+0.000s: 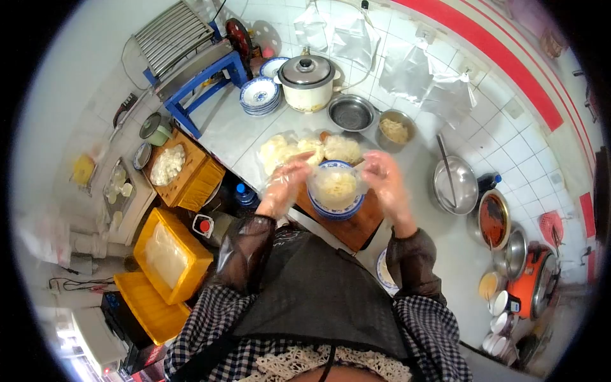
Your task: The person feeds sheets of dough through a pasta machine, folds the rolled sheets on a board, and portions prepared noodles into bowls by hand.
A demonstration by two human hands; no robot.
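Observation:
My left hand and my right hand wear clear plastic gloves. Between them they hold up a clear plastic bag with pale food in its bottom, each hand pinching one side of it. The bag hangs over a stack of blue-rimmed bowls on a brown wooden board. Just behind the stack lie bags of pale food. How much of the bag rests on the bowls cannot be told.
A lidded pot and stacked plates stand at the back. A dark-filled bowl, a bowl of pale strips, a steel bowl with a ladle and a red sauce pot stand right. Yellow crates are at lower left.

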